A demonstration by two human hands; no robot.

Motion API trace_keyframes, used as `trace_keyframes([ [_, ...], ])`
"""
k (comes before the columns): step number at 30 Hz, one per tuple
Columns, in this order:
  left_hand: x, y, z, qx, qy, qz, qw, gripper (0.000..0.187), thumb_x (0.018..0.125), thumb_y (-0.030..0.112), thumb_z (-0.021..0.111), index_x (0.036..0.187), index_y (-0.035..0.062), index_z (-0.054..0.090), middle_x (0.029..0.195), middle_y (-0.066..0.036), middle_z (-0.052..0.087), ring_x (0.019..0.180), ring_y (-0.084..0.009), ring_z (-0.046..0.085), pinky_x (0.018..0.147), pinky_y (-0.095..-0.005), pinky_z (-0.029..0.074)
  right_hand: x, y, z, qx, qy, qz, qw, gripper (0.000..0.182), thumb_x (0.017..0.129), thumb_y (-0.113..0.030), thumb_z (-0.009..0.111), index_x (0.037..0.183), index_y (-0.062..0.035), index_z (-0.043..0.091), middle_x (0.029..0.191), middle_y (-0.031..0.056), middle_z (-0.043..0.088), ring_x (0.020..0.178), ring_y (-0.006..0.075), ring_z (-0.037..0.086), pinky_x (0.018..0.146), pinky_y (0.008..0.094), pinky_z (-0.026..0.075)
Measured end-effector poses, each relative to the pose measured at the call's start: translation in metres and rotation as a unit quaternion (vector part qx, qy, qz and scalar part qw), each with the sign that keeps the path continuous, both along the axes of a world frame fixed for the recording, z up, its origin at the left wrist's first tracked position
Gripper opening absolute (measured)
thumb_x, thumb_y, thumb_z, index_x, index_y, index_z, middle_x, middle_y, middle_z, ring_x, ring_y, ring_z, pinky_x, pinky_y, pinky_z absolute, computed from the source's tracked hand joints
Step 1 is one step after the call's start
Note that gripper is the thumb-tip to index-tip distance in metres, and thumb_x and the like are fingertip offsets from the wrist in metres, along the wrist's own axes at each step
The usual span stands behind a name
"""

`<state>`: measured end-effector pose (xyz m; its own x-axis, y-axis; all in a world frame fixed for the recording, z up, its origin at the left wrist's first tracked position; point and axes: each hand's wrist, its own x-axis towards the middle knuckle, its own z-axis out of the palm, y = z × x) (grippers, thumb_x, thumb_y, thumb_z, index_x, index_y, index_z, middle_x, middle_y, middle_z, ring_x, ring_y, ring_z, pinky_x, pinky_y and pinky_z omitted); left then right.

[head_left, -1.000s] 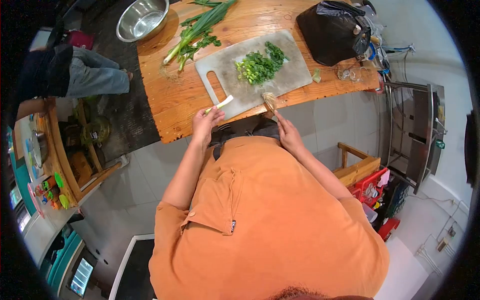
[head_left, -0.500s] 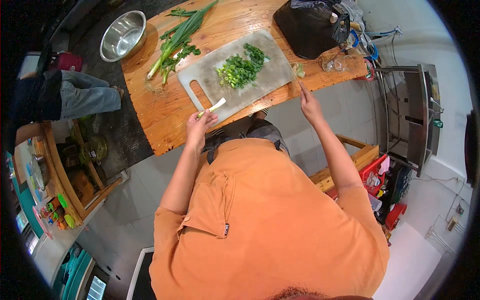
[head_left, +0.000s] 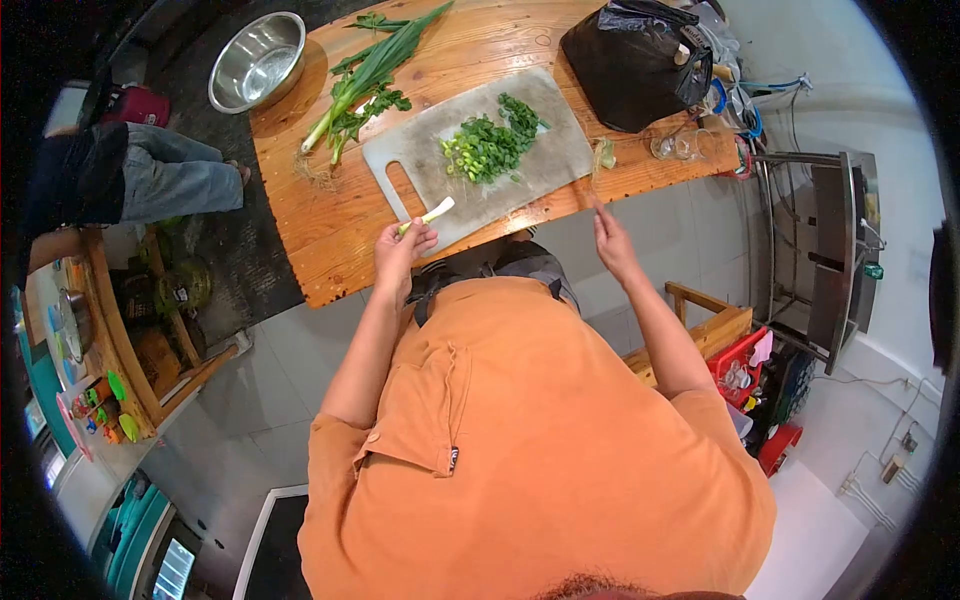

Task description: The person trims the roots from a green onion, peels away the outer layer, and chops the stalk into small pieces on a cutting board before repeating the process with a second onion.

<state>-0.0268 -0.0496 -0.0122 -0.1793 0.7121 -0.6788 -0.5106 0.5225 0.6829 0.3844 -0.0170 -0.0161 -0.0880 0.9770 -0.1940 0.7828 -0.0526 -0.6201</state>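
Note:
My left hand (head_left: 402, 250) pinches a short white-and-green spring onion stalk (head_left: 434, 212) at the near left corner of the cutting board (head_left: 555, 165). On the board lies a heap of chopped spring onion greens (head_left: 488, 148). My right hand (head_left: 614, 243) is closed around the handle of what looks like a knife (head_left: 588, 199), seen nearly edge-on, just off the table's front edge. A small pale green scrap (head_left: 606, 153) rests beside the board's right end. Whole spring onions with roots (head_left: 365, 85) lie left of the board.
A steel bowl (head_left: 258, 62) stands at the table's left corner. To the right, a black plastic bag (head_left: 632, 65) and glass cups (head_left: 675, 145) sit on the wooden table (head_left: 290, 215). Another person's jeans-clad legs (head_left: 180, 175) are at the left.
My right hand has come slightly lower and left, and the knife points more upright. My left hand still holds the stalk. The whole view has shifted slightly.

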Motion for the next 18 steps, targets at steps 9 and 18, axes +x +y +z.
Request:
trace_keyframes([
  [9, 0.001, 0.002, -0.004, 0.009, 0.003, -0.008, 1.0, 0.03, 0.099, 0.017, 0.065, 0.112, -0.0063, 0.052, 0.101, -0.018, 0.067, 0.089, -0.0237, 0.072, 0.08, -0.0334, 0.063, 0.002, 0.033, 0.028, -0.023, 0.023, 0.028, 0.999, 0.035, 0.105, -0.025, 0.048, 0.138, -0.0163, 0.056, 0.13, 0.019, 0.063, 0.12, 0.0369, 0.06, 0.097, 0.0422, 0.05],
  [18, 0.002, -0.001, 0.001, 0.01, 0.013, 0.011, 1.0, 0.031, 0.1, 0.018, 0.064, 0.114, -0.0068, 0.052, 0.101, -0.018, 0.067, 0.09, -0.024, 0.071, 0.08, -0.0337, 0.063, -0.095, 0.042, 0.039, -0.07, -0.044, 0.267, 0.96, 0.034, 0.105, -0.027, 0.047, 0.136, -0.0196, 0.058, 0.127, 0.0098, 0.063, 0.115, 0.0332, 0.061, 0.096, 0.0428, 0.051],
])
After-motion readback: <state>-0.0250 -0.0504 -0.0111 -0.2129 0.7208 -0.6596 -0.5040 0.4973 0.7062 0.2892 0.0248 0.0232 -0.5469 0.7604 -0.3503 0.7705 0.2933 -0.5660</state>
